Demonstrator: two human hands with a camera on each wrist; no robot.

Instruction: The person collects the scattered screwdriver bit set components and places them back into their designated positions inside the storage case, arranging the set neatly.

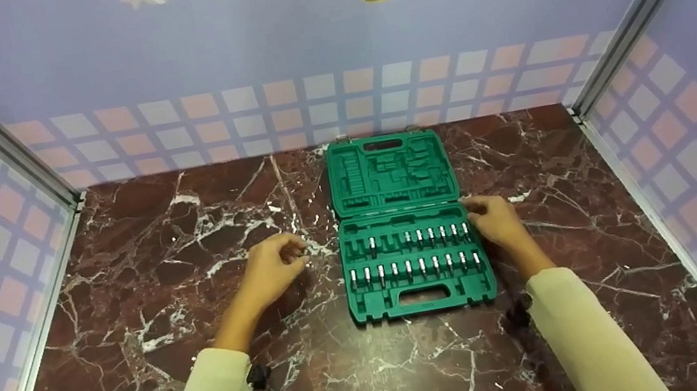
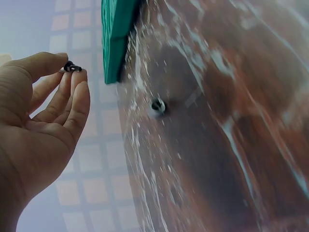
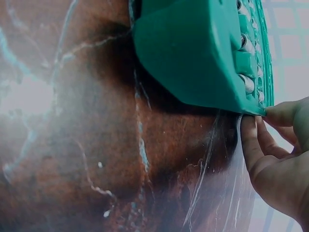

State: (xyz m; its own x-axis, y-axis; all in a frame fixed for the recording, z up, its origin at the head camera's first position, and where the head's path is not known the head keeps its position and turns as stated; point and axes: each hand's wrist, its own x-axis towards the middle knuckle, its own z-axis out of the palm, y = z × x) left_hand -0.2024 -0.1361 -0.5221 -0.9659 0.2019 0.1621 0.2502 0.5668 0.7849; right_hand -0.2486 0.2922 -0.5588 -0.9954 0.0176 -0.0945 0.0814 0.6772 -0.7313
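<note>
My left hand (image 1: 274,268) is left of the green socket case (image 1: 377,300), above the marble-patterned table. Between thumb and fingertips it pinches a small dark metal socket piece (image 2: 72,66), plain in the left wrist view but hardly visible from the head. The case lies open and flat, with several silver-and-dark bit sockets (image 1: 436,264) standing in two rows in its near half. Some slots of the upper row, towards the left, hold no piece. My right hand (image 1: 496,222) pinches the case's right edge, thumb above and fingers below.
A small silver socket (image 2: 157,107) is on the table in the left wrist view. The case's lid (image 1: 391,177), with moulded recesses, lies towards the back wall (image 1: 278,115). Side walls (image 1: 693,95) enclose the table at left and right.
</note>
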